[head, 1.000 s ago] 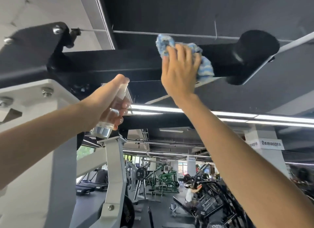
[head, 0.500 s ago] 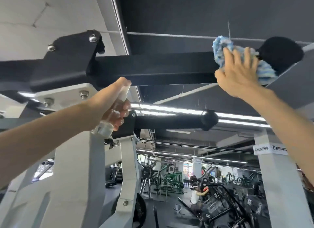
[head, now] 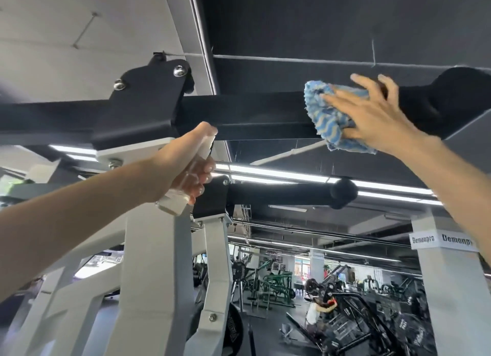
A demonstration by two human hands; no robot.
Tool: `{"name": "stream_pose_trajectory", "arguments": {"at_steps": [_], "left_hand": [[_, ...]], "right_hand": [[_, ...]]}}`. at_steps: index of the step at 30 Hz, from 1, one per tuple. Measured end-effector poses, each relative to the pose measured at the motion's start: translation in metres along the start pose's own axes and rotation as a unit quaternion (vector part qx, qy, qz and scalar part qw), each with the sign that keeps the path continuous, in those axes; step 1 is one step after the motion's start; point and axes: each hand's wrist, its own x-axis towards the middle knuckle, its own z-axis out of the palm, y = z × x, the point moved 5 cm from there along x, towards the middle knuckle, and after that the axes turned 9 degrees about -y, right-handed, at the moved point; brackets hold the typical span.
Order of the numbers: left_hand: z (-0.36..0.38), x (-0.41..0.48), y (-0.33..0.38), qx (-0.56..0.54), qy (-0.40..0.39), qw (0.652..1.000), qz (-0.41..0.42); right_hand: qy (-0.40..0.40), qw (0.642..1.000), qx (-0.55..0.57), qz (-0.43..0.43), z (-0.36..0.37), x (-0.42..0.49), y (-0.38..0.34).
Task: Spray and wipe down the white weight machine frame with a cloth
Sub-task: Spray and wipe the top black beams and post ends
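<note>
Right hand [head: 372,116]: spread wide, pressing cloth [head: 326,116] on black bar [head: 252,111].
Left hand [head: 183,164]: wrapped round spray bottle [head: 172,201], bar just above.

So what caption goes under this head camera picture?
Right hand presses a blue striped cloth on the black overhead bar; left hand grips a clear spray bottle.

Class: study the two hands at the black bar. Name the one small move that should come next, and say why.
Probably slide the cloth left along the black bar toward the bracket. The right hand presses the cloth flat beside the bar's thick end, so most of the bar lies leftward; the left hand holds the spray bottle just below it.
</note>
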Motion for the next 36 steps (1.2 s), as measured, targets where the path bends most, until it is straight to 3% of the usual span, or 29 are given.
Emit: {"name": "stream_pose_trajectory", "arguments": {"at_steps": [8,13,18,21,28,30,33,34,36], "left_hand": [[-0.015,0.008,-0.012,0.052,-0.012,0.998,-0.029],[-0.018,0.001,-0.022,0.069,-0.017,0.996,-0.048],[-0.032,-0.011,-0.029,0.058,-0.003,0.996,-0.062],[-0.043,-0.018,-0.030,0.071,0.003,0.995,-0.075],[-0.068,-0.033,-0.026,0.083,0.038,0.992,-0.087],[-0.074,-0.038,-0.023,0.078,0.051,0.991,-0.094],[-0.081,-0.045,-0.018,0.084,0.069,0.989,-0.096],[-0.081,-0.045,-0.017,0.086,0.067,0.990,-0.094],[-0.078,-0.045,-0.017,0.078,0.062,0.991,-0.094]], "right_hand": [[0.002,0.998,0.013,-0.066,-0.007,0.109,-0.180],[0.052,0.994,0.025,-0.090,-0.007,0.084,-0.150],[0.145,0.986,0.062,0.050,0.015,0.032,-0.076],[0.169,0.977,0.099,0.079,0.017,0.047,-0.114],[0.156,0.970,0.186,-0.018,-0.007,0.094,-0.232],[0.169,0.931,0.323,-0.009,-0.010,0.078,-0.233],[0.100,0.746,0.659,-0.021,-0.013,0.053,-0.245],[0.102,0.716,0.689,-0.032,-0.012,0.049,-0.252],[0.098,0.710,0.696,-0.038,0.002,0.050,-0.260]]}}
